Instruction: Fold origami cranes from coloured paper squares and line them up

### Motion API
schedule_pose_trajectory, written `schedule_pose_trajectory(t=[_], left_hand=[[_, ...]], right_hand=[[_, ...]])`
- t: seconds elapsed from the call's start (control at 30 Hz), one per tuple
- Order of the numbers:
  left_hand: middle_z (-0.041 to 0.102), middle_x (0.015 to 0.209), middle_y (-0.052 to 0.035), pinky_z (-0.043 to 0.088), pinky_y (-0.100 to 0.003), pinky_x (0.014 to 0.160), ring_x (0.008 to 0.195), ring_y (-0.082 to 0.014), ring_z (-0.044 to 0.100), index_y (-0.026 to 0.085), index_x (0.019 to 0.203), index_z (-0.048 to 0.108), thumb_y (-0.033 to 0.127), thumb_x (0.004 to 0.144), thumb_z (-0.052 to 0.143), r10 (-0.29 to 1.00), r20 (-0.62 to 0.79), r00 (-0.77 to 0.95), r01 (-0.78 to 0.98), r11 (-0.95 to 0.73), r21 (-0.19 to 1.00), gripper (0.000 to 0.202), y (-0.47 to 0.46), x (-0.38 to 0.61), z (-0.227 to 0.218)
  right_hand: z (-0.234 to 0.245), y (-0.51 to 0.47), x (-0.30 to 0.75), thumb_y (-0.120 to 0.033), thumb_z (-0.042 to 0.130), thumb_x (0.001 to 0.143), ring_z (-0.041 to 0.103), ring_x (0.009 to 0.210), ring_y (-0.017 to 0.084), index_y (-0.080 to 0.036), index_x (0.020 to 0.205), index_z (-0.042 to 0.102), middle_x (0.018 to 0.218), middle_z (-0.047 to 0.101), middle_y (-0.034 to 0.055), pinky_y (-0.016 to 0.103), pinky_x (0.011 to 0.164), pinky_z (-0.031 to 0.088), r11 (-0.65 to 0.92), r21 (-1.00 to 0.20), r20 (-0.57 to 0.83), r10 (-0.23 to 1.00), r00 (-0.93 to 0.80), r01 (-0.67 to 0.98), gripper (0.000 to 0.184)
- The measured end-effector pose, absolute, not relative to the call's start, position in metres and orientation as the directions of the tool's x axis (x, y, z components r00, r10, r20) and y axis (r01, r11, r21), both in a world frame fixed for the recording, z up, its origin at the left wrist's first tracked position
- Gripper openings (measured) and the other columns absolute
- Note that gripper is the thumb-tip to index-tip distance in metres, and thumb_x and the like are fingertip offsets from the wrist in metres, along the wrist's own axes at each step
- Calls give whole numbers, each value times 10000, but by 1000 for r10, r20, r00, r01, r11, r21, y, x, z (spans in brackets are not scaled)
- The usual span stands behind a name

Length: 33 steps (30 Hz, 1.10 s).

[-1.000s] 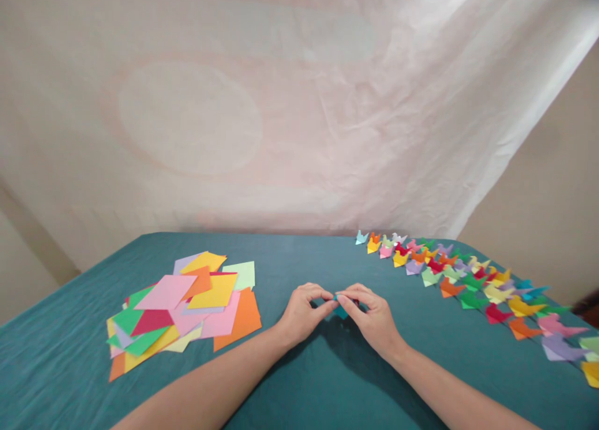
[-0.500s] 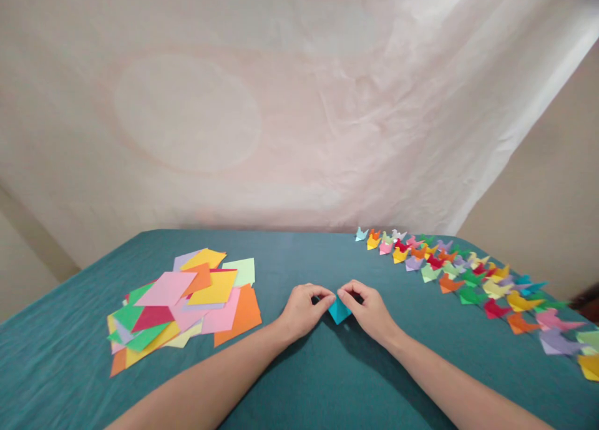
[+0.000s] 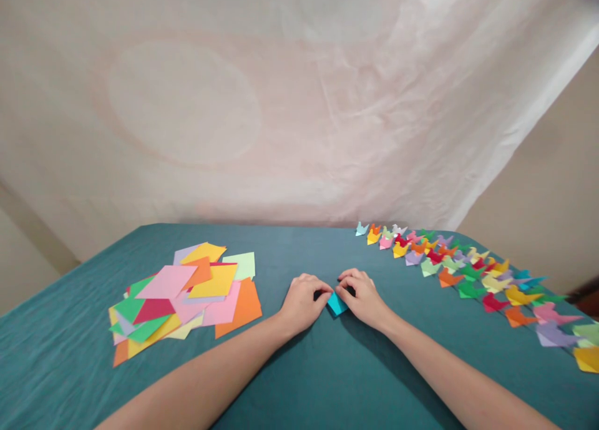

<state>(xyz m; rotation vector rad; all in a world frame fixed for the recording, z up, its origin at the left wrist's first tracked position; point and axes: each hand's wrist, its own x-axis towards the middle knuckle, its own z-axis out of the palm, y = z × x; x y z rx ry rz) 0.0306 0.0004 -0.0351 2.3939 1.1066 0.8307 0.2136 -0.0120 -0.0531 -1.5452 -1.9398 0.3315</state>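
At the middle of a teal cloth-covered table (image 3: pixel 299 380), the left hand (image 3: pixel 305 301) and right hand (image 3: pixel 364 298) pinch opposite sides of one small folded blue paper (image 3: pixel 336 304). Loose coloured sheets (image 3: pixel 187 302) overlap at left; folded paper birds (image 3: pixel 470 272) (closely set) stand in rows at right. Beyond the far edge hangs a creased pale curtain (image 3: pixel 299 130), beige wall (image 3: pixel 552 174) showing right.

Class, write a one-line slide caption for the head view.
Left hand and right hand pinch a folded blue paper, coloured sheets heaped to the left, paper birds to the right.
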Motion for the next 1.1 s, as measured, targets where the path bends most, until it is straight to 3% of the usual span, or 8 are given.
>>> schedule_pose_trajectory(t=[0.47,0.67,0.9,1.1], left_hand=[[617,900,-22,395,-313,803,891,-177,516,241,945,672,204,856,510,676,353,647,535,-732,422,189,2,25,-37],[589,950,-48,381,-322,815,946,-194,494,228,1006,648,170,846,483,502,314,806,441,-862,249,237,3,18,-21],[601,960,-51,352,-344,868,988,-198,495,209,985,628,271,862,501,361,325,874,371,-928,33,187,8,14,-13],[615,809,-47,374,-318,812,874,-168,543,164,871,602,195,912,426,235,299,925,300,-934,-193,184,8,22,-12]], right_hand=[[-52,-13,208,-293,560,803,476,930,209,-204,689,591,985,563,50,356,811,352,239,-469,324,942,-86,850,148],[-50,-14,207,-312,567,803,473,918,209,-212,746,582,972,553,50,347,800,352,229,-436,321,943,-87,871,116],[-50,-13,209,-323,556,810,468,917,211,-214,748,581,974,549,47,348,802,347,230,-416,313,944,-99,880,127],[-50,-13,210,-303,550,806,469,913,209,-215,747,578,976,548,48,343,784,348,250,-428,317,941,-114,868,110]])
